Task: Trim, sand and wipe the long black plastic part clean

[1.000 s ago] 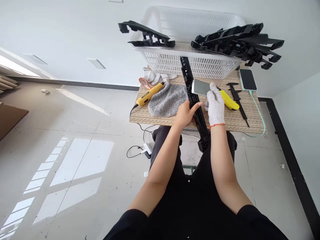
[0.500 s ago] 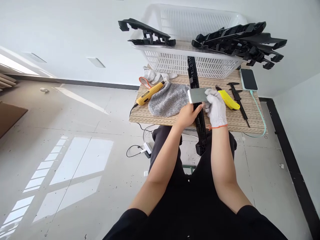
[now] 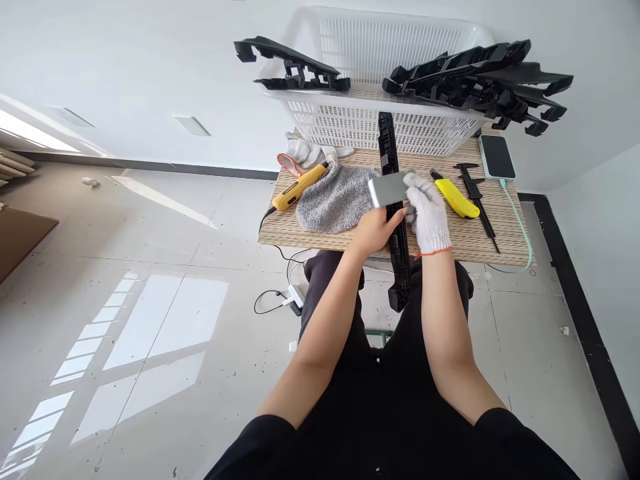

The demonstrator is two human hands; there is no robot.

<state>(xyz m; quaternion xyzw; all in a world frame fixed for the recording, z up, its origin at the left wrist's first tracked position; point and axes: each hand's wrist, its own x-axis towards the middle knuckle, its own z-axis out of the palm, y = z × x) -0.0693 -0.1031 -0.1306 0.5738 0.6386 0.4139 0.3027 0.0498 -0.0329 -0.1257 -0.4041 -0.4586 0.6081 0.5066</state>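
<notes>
My bare left hand (image 3: 375, 230) is closed around a long black plastic trim part (image 3: 399, 250), which reaches from near the basket over the table's front edge to above my lap. In a white knit glove with an orange cuff, my right hand (image 3: 427, 210) grips a flat grey rectangular block (image 3: 390, 189) by its right end. The block has a pale left edge and lies across the trim part, just above my left hand; whether they touch, I cannot tell. A grey speckled cloth (image 3: 333, 200) lies left of the part.
A white plastic basket (image 3: 340, 123) at the back holds several black trim parts (image 3: 465, 83). On the wooden table (image 3: 280, 230) are a yellow corded tool (image 3: 300, 187), a white glove (image 3: 305, 152), a yellow utility knife (image 3: 457, 199), a black caliper (image 3: 473, 190) and a phone (image 3: 497, 159) on a cable.
The grey block and my right hand have shifted slightly left. The trim part's near end has also swung a little left. My left hand stays on the part.
</notes>
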